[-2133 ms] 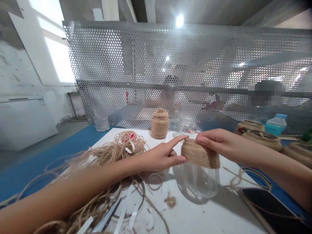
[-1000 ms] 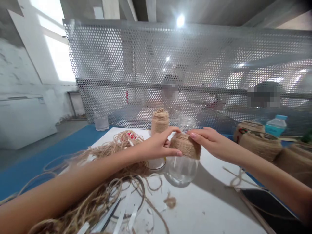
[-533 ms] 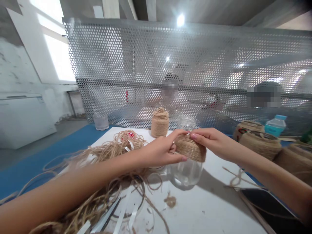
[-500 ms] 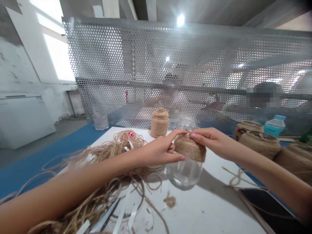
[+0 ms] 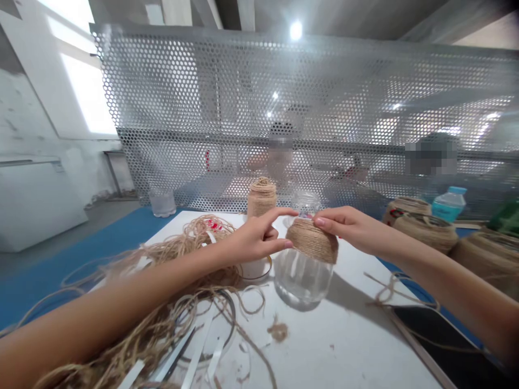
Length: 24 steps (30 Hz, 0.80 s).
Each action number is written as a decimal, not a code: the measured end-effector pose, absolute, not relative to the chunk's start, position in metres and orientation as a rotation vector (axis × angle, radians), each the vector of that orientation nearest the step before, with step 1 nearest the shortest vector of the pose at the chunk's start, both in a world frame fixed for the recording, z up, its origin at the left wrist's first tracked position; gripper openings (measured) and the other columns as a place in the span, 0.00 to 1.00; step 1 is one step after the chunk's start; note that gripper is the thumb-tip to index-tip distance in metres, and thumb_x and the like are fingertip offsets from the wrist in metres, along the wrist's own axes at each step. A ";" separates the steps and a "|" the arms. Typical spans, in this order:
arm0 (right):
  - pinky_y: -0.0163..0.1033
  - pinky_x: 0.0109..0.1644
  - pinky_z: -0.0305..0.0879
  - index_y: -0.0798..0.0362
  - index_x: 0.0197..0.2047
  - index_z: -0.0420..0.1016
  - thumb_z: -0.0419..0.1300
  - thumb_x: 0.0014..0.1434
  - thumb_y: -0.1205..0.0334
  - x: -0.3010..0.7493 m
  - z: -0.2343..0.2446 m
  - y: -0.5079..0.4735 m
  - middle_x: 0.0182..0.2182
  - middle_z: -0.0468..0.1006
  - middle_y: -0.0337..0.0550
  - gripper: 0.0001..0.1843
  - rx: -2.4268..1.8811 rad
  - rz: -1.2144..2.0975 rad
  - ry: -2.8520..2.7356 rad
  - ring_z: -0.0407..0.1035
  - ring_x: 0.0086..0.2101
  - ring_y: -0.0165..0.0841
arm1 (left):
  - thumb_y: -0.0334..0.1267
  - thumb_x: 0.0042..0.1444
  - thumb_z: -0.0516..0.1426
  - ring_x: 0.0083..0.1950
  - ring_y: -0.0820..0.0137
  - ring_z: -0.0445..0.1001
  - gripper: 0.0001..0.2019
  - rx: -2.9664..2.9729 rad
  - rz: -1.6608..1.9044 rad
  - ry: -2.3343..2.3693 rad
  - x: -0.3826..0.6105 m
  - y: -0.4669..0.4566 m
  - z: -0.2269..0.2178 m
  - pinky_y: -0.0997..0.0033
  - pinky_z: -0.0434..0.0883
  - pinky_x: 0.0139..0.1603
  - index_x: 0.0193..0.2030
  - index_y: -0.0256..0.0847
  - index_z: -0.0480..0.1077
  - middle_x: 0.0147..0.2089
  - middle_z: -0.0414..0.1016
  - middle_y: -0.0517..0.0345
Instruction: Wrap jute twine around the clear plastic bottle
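Standing slightly tilted on the white table [image 5: 344, 346], a glass jar [image 5: 303, 273] was seen near the middle of the view, its upper part bound in a band of jute twine [image 5: 313, 241] and its lower part left clear. The jar was steadied between both hands. The left hand [image 5: 253, 241] was set against the band's left side in a loose pinch, the thumb pressed on the twine, the forefinger stretched toward the jar's top and the other fingers curled in. The right hand [image 5: 349, 227] was closed over the top of the band from the other side, fingers together; its thumb was hidden. A heap of loose twine [image 5: 170, 270] was spread under the left forearm, with white strips [image 5: 194, 356] among it. A fully wrapped jar [image 5: 261, 197] and a bare clear jar [image 5: 306, 203] were placed behind, before a perforated metal screen [image 5: 284, 108].
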State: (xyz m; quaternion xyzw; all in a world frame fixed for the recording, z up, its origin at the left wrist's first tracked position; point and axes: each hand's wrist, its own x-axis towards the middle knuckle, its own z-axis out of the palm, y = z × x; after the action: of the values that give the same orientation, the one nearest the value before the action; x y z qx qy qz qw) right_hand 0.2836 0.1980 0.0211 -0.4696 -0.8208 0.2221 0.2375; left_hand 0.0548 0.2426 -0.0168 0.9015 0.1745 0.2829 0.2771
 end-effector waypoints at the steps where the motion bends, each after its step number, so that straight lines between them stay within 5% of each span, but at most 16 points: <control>1: 0.34 0.29 0.51 0.54 0.26 0.65 0.45 0.60 0.48 0.283 0.021 0.198 0.22 0.59 0.36 0.21 -1.287 0.602 -2.252 0.54 0.26 0.28 | 0.41 0.57 0.53 0.19 0.79 0.49 0.24 2.417 0.777 0.477 0.055 0.243 -0.017 0.80 0.49 0.21 0.59 0.41 0.52 0.18 0.45 0.73; 14: 0.38 0.38 0.58 0.54 0.33 0.71 0.46 0.60 0.49 0.279 0.026 0.192 0.31 0.71 0.42 0.21 -1.223 0.606 -2.331 0.63 0.33 0.33 | 0.43 0.57 0.53 0.20 0.78 0.52 0.32 2.366 0.546 0.442 0.057 0.242 -0.018 0.79 0.51 0.20 0.64 0.41 0.43 0.19 0.50 0.70; 20: 0.48 0.52 0.46 0.51 0.29 0.71 0.44 0.61 0.49 0.276 0.031 0.185 0.28 0.72 0.39 0.21 -1.423 0.257 -2.377 0.63 0.33 0.34 | 0.44 0.56 0.53 0.19 0.79 0.53 0.32 2.453 0.575 0.479 0.060 0.231 -0.016 0.79 0.51 0.20 0.64 0.41 0.44 0.18 0.52 0.71; 24: 0.43 0.44 0.52 0.53 0.22 0.65 0.41 0.61 0.47 0.266 0.029 0.179 0.22 0.66 0.37 0.25 -1.427 0.286 -2.346 0.60 0.27 0.30 | 0.42 0.56 0.54 0.19 0.79 0.53 0.32 2.474 0.597 0.503 0.064 0.219 -0.014 0.79 0.51 0.20 0.63 0.40 0.44 0.18 0.52 0.72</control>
State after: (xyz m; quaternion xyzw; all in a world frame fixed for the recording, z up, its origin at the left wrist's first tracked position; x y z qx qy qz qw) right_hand 0.2665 0.1789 0.0289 -0.5076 -0.8343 0.1017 0.1894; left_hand 0.0645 0.2195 -0.0141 0.9182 0.1865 0.2215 0.2702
